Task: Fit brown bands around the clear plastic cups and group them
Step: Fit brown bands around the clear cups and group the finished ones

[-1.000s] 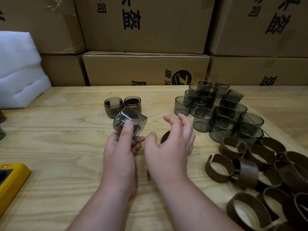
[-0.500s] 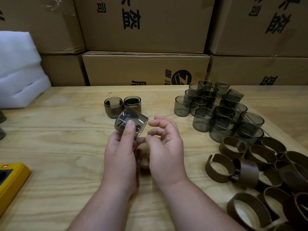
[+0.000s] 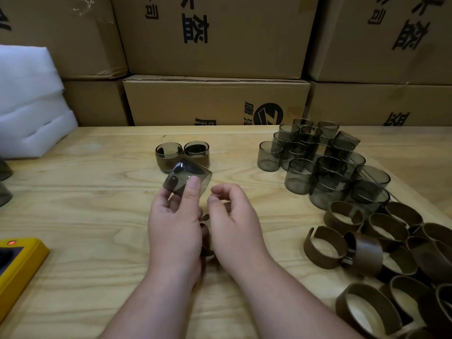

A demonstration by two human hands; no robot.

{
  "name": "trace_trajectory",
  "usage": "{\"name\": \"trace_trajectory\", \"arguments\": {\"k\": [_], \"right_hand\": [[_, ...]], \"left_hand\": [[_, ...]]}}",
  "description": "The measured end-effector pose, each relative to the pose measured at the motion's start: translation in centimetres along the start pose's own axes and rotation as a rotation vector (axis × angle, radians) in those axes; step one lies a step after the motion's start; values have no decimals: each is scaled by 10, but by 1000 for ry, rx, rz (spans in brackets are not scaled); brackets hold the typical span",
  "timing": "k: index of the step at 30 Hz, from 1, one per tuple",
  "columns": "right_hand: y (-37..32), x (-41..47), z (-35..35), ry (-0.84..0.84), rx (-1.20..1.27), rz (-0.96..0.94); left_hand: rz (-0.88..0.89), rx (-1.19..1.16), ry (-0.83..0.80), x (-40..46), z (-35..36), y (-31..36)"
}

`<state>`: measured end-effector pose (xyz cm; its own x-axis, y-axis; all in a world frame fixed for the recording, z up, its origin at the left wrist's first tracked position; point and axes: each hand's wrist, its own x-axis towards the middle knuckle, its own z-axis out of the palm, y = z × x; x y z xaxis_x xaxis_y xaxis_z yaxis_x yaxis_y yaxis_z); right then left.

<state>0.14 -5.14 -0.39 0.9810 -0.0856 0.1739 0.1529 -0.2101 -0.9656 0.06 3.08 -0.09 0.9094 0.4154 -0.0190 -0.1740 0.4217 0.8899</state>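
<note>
Lying nearest on the right of the tabletop [image 3: 73, 211]: a heap of loose brown bands [image 3: 381, 245], some overlapping. Sitting at the near left edge: a yellow device [image 3: 19, 265] with a small red light. Reaching out over the middle: left hand [image 3: 175, 228] pinching a clear cup [image 3: 187, 178] between thumb and fingers, tipped on its side, lifted just above the wood. Curling beside it: right hand [image 3: 234, 226], fingers bent in, thumb close to them; hard to tell if anything is inside. Peeking out in the gap between both hands: a bit of one brown band [image 3: 205, 231], mostly hidden. Standing just behind the held cup: two banded cups [image 3: 182, 155], upright, touching side by side. Crowding farther right: a bunch of bare cups [image 3: 318, 162], upright, close together, right behind the band heap. Resting far left: white foam [image 3: 29, 106]. Stacking up at the back: cardboard boxes [image 3: 215, 57].
</note>
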Motion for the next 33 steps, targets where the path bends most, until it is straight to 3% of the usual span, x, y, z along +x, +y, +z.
{"name": "trace_trajectory", "arguments": {"k": [5,9,14,24,33], "right_hand": [[-4,-9,4,-123,-210,-59],[-7,-7,2,-82,20,-14],[-6,0,-3,112,197,-31],[-9,12,-19,533,594,181],[-3,17,-20,648,540,121]], "left_hand": [[12,-109,92,3,-4,5],[-20,-179,115,3,-5,7],[-10,-162,8,0,0,7],[236,382,-140,-5,-2,-6],[216,874,-300,-10,-3,-9]]}}
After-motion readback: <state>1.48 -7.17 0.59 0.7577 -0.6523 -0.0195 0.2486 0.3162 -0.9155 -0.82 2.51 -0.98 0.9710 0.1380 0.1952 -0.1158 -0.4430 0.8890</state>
